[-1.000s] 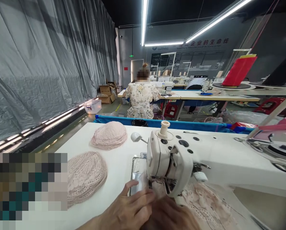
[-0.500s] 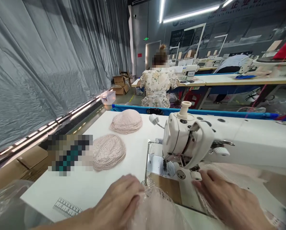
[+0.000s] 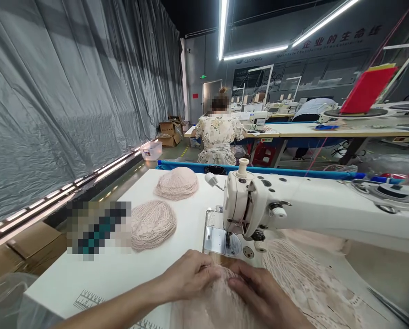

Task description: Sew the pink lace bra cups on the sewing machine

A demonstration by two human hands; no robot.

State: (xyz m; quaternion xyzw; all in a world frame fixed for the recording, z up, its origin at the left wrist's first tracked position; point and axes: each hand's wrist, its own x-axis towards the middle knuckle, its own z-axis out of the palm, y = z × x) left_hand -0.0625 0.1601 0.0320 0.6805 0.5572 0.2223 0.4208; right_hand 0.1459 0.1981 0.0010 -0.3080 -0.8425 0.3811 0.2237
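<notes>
Pale pink lace fabric (image 3: 213, 310) hangs over the front of the table between my hands. The fingers of my left hand (image 3: 194, 276) pinch its upper edge on the left. On the right, my right hand (image 3: 255, 288) grips the same edge, thumb and fingers closed on it. Just beyond my fingertips is the white sewing machine (image 3: 240, 205), its needle and presser foot (image 3: 228, 240) standing over the metal plate, apart from the fabric in my hands. More lace pieces (image 3: 304, 269) lie spread under the machine arm.
Two stacks of pink lace cups, a nearer one (image 3: 154, 226) and a farther one (image 3: 177, 183), sit on the white table (image 3: 187, 233) left of the machine. Scissors-like dark metal blades (image 3: 393, 304) lie at right. A person (image 3: 218, 137) sits ahead, back turned.
My right hand has moved left from beside the machine head to the lace by my left hand, and now grips it. The camera view has tilted up and turned right.
</notes>
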